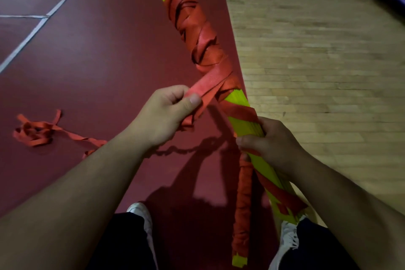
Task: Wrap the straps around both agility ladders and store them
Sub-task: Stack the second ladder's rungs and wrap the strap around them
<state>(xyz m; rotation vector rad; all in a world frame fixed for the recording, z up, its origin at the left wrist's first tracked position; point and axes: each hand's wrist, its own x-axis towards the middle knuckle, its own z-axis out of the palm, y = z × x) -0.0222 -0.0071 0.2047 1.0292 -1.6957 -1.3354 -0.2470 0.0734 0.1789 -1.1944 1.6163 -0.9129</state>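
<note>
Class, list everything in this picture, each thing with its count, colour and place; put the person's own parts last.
ladder bundle: one, yellow-green, slanting from top centre downward
strap: one, orange, wound around the ladder bundle
loose strap: one heap, orange, lying far left
second bundle: one, orange-wrapped, lower centre
maroon floor: one, white lines, left
wooden floor: one, tan, right
shoes: two, white, bottom
left hand: one, pinches the strap
right hand: one, grips the ladder bundle
</note>
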